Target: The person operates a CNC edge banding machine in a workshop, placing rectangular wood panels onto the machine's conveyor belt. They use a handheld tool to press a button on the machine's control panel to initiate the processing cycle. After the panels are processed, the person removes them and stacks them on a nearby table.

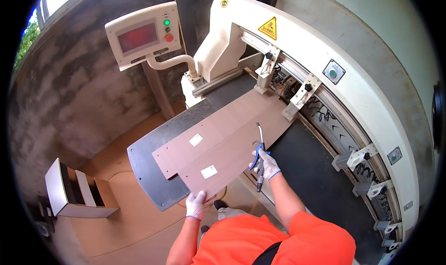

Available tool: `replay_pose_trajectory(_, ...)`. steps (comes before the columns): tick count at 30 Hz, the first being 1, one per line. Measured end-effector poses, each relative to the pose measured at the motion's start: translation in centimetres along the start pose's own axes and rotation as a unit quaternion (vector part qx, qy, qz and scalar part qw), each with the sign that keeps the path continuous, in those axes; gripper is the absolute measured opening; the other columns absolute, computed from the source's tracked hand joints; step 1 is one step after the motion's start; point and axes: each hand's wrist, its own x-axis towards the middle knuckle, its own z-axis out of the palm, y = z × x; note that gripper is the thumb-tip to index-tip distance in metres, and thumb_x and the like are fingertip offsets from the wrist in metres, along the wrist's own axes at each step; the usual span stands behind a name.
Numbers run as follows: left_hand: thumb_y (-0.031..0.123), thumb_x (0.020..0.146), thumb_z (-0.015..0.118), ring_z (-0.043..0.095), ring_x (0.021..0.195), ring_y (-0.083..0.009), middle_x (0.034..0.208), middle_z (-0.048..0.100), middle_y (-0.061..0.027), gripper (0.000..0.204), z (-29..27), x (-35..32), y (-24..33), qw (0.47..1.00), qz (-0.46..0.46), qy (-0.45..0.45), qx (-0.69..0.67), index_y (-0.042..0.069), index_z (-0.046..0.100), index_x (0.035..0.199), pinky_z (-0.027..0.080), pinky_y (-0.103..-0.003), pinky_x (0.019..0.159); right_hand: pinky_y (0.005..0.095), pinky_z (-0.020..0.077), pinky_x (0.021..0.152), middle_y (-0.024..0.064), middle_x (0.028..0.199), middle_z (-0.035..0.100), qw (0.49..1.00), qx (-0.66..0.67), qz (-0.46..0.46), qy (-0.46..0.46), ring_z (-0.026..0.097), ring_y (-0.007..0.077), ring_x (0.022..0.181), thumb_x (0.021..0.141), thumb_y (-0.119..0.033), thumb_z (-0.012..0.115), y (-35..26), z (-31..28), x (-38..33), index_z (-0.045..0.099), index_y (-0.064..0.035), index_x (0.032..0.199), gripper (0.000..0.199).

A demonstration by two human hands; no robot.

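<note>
Two brownish-pink boards lie side by side on the dark machine table (148, 149), and each has a white label and small holes. My left hand (195, 205), in a white glove, grips the lower corner of the nearer board (232, 158), its thumb on top and the other fingers partly hidden. The farther board (209, 128) lies against it. Held over the nearer board in my gloved right hand (267, 166) is an air blow gun (260, 160) with a blue trigger and a thin metal nozzle pointing away. The far ends of the boards reach the machine's clamps (297, 97).
A curved white machine frame (320, 42) with more clamps (364, 155) runs along the right. At the upper left, a control box (144, 35) with a red-lit screen stands on a bent arm. A small open cabinet (83, 190) sits on the floor at the left.
</note>
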Motion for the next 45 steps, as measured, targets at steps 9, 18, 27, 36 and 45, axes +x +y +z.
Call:
replay_pose_trajectory(9,0.013,0.1,0.06,0.068,0.101,-0.0206,0.119,0.066,-0.0126,0.034,-4.5,3.0,9.4,1.0,-0.01,0.003,-0.03,-0.004,0.058,0.129,0.058,-0.035,0.079,0.0317,0.0511,0.047,0.0075,0.103,0.068,0.999,0.024,0.003,-0.036,0.07,0.0244,0.069,0.095,-0.04,0.075,0.9,5.6,1.5,0.062,-0.0057,0.12,0.044)
replay_pose_trajectory(18,0.032,0.082,0.08,0.069,0.086,-0.034,0.096,0.07,-0.0201,0.042,-3.0,9.1,12.0,0.785,0.128,0.253,0.551,-0.002,0.067,0.103,0.056,-0.045,0.08,0.0315,0.0512,0.045,0.0049,0.09,0.068,0.997,-0.026,0.001,-0.076,0.074,0.0261,0.071,0.095,-0.035,0.075,-2.6,6.4,8.8,0.066,-0.0108,0.105,0.028)
replay_pose_trajectory(27,0.059,0.088,0.067,0.056,0.123,-0.0386,0.127,0.063,-0.0195,0.069,-1.1,17.6,15.1,0.668,0.233,0.129,0.695,0.005,0.064,0.13,0.036,-0.05,0.11,0.0335,0.0388,0.037,0.0025,0.059,0.053,0.934,-0.298,-0.058,0.187,0.05,0.0144,0.04,0.092,-0.033,0.075,-7.0,-7.3,0.5,0.06,-0.0131,0.075,0.03)
replay_pose_trajectory(36,0.062,0.085,0.068,0.057,0.115,-0.0393,0.117,0.064,-0.0201,0.07,-0.9,4.4,8.5,0.685,0.221,0.134,0.681,0.003,0.063,0.123,0.038,-0.051,0.105,0.048,0.0554,0.072,0.01,0.071,0.061,0.649,-0.673,-0.26,0.239,0.066,0.0346,0.071,0.082,-0.05,0.08,-2.7,-5.2,-1.8,0.067,-0.0078,0.107,0.051)
replay_pose_trajectory(45,0.068,0.086,0.064,0.069,0.107,-0.0406,0.11,0.072,-0.0258,0.073,-3.9,-10.0,1.7,0.83,-0.018,0.032,0.557,-0.001,0.071,0.111,0.054,-0.046,0.093,0.05,0.0493,0.107,0.0092,0.136,0.062,0.997,-0.013,0.073,-0.029,0.058,0.0286,0.126,0.097,-0.037,0.073,18.2,2.4,-9.1,0.054,-0.01,0.144,0.057)
